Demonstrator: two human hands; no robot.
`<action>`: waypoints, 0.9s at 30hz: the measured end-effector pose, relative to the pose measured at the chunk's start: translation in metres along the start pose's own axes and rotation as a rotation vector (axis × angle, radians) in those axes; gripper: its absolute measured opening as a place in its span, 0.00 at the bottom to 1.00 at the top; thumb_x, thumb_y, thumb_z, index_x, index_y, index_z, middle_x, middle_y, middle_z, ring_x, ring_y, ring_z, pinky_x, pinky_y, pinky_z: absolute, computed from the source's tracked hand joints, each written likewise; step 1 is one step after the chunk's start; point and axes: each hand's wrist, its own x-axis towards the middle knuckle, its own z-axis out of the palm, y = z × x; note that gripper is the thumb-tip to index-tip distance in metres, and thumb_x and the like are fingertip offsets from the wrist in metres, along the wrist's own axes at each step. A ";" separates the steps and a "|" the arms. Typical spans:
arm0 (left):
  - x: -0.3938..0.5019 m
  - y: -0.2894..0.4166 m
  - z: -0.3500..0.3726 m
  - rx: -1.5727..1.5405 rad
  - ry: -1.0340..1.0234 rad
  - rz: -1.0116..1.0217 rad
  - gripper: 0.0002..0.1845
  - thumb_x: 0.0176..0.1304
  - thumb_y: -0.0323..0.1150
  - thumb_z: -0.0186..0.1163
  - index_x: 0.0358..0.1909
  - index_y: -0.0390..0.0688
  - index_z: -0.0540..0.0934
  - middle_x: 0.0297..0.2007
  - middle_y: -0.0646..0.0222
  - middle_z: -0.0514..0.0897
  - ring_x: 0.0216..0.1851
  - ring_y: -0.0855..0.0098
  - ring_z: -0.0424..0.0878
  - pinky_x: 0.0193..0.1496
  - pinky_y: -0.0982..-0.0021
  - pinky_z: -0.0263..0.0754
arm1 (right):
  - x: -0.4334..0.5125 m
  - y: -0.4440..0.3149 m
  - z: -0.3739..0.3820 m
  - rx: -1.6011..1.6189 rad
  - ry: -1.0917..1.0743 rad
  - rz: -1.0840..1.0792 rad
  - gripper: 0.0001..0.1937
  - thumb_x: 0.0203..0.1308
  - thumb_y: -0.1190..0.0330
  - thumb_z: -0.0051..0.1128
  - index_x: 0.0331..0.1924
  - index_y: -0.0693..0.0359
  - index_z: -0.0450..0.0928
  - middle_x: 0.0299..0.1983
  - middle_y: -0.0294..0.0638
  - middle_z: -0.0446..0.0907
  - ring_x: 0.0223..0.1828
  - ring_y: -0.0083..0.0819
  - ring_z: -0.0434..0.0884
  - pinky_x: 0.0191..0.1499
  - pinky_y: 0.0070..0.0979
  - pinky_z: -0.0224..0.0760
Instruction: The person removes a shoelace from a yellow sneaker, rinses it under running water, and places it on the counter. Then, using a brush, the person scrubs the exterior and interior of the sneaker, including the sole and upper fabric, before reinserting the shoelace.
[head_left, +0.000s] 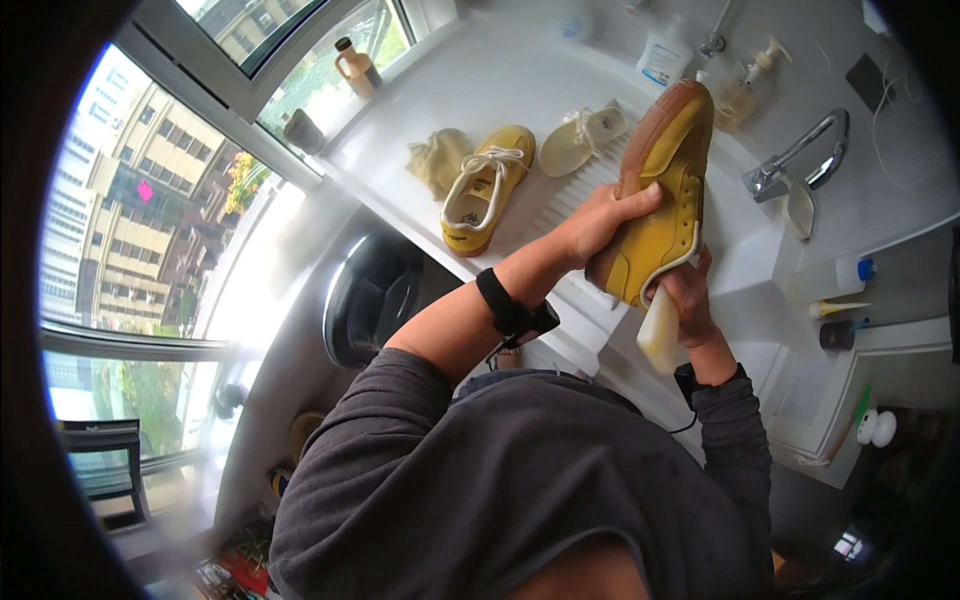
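My left hand (604, 221) grips a yellow sneaker (664, 176) around its middle, thumb on the upper. The sneaker is raised toe up over the sink, its lace holes bare and whitish foam on its brown gum sole. At the heel opening, my right hand (686, 296) is closed around a cream handle-like piece (658, 341); its other end is hidden. The matching laced sneaker (487, 187) stands on the white counter, beside a crumpled pale yellow cloth (440, 161). A pale insole (577, 142) with a white shoelace (587, 124) on it lies by the ridged washboard.
A chrome faucet (799, 161) rises at the right of the white sink (742, 262). Behind stand a pump bottle (739, 97) and a white bottle (664, 58). A brown jug (358, 71) sits by the window. A clear blue-capped bottle (829, 279) lies at the right.
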 end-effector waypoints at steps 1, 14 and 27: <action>-0.002 0.001 0.000 0.024 0.011 -0.011 0.32 0.61 0.51 0.65 0.55 0.33 0.74 0.47 0.61 0.82 0.46 0.70 0.81 0.51 0.69 0.75 | 0.000 -0.001 -0.002 -0.029 -0.021 -0.010 0.10 0.56 0.65 0.57 0.41 0.57 0.75 0.40 0.42 0.80 0.49 0.46 0.78 0.63 0.51 0.52; -0.002 -0.008 -0.005 0.095 0.133 0.052 0.32 0.62 0.50 0.64 0.56 0.33 0.73 0.48 0.62 0.81 0.46 0.71 0.80 0.52 0.69 0.75 | -0.012 -0.017 0.036 0.589 0.203 0.548 0.19 0.70 0.56 0.49 0.49 0.67 0.73 0.46 0.45 0.76 0.50 0.41 0.76 0.58 0.35 0.64; -0.005 -0.018 -0.004 0.288 0.224 0.211 0.36 0.59 0.53 0.66 0.56 0.31 0.72 0.48 0.58 0.81 0.48 0.70 0.79 0.53 0.69 0.73 | -0.007 -0.048 0.021 0.756 0.106 0.721 0.14 0.68 0.61 0.54 0.47 0.63 0.74 0.44 0.43 0.76 0.48 0.34 0.75 0.48 0.30 0.69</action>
